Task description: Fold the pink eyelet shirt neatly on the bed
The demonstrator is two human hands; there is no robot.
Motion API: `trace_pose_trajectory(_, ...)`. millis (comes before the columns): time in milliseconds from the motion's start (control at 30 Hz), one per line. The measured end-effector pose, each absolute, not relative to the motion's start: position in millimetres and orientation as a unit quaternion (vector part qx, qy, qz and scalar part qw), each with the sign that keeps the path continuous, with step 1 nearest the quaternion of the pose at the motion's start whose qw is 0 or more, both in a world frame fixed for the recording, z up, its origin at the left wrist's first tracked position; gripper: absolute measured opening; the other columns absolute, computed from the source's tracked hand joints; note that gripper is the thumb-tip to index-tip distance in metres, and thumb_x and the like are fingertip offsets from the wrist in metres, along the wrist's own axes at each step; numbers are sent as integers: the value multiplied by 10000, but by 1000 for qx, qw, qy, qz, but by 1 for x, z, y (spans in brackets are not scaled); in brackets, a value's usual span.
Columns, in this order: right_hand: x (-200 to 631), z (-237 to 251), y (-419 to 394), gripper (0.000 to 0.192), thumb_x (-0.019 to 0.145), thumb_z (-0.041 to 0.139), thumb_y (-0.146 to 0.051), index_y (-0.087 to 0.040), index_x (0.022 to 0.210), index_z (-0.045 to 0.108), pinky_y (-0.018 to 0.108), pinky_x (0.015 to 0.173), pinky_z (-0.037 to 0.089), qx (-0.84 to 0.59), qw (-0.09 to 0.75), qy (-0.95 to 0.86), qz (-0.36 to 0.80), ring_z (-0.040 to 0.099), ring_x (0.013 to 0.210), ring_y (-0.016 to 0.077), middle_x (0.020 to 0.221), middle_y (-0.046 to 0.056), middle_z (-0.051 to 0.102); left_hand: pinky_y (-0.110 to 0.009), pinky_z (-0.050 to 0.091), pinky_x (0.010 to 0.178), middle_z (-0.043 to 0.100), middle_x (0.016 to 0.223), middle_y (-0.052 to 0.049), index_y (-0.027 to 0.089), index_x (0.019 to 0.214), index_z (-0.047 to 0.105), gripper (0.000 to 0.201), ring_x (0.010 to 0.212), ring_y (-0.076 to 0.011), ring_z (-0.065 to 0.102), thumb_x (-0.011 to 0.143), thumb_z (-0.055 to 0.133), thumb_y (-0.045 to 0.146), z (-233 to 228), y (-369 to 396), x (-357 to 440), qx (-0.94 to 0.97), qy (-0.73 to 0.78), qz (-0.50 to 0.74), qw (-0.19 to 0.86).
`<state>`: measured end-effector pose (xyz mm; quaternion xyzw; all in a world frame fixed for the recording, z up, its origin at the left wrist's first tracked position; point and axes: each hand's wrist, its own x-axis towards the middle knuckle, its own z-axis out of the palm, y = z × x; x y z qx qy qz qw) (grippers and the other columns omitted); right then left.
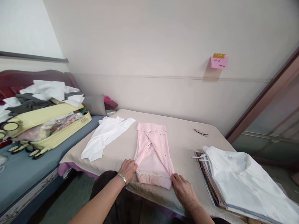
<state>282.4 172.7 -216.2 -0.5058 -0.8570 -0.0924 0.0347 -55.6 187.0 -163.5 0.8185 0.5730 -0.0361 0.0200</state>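
A pink garment [155,149] with small flower details lies on the covered bed in front of me, folded into a long narrow panel. Its far end is turned over into a straight band, and the near end shows a pale scalloped trim. My left hand [128,171], a silver bracelet at its wrist, pinches the near left edge of the cloth. At the near right corner, the fingers of my right hand [183,188] are closed on the other edge. Which exact piece of clothing it is, I cannot tell.
A crumpled white garment [105,135] lies to the left. At right stands a stack of folded clothes topped by a white shirt [247,180]; glasses [201,133] rest behind it. An overfilled yellow suitcase [58,137] sits on the blue bed. A pink note [219,62] hangs on the wall.
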Motion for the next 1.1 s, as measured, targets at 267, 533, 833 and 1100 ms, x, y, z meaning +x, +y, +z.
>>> trace_pose_trajectory(267,277,-206,158,407,795,477,60,-195,1062,650,320,722,434,-486,5,-873,-45,628,916,231,1051,74,652,-427,443,923,707,1053,-118,191,887,708,185,1069,-298,627,833,555,102,-158,180,-66,735,672,-5,92)
trace_pose_trajectory(533,285,-174,251,250,992,406,-188,-178,845,607,260,663,360,-652,115,-713,232,648,755,176,772,52,694,-334,488,805,738,1083,-145,184,970,679,272,1040,-270,690,969,429,292,-161,289,-64,599,786,46,143)
trace_pose_trajectory(833,254,-210,303,326,1023,411,-362,-199,816,603,263,636,338,-712,131,-652,227,635,778,186,820,74,711,-325,488,789,742,1092,-115,209,920,658,218,1033,-264,698,951,454,278,-189,320,-56,571,798,30,188)
trace_pose_trajectory(1100,256,-202,303,343,995,453,-395,-208,754,611,275,610,304,-727,87,-646,218,620,775,207,821,82,702,-362,503,812,727,1163,-143,204,969,678,313,1082,-298,688,987,401,349,-184,327,-71,559,808,17,182)
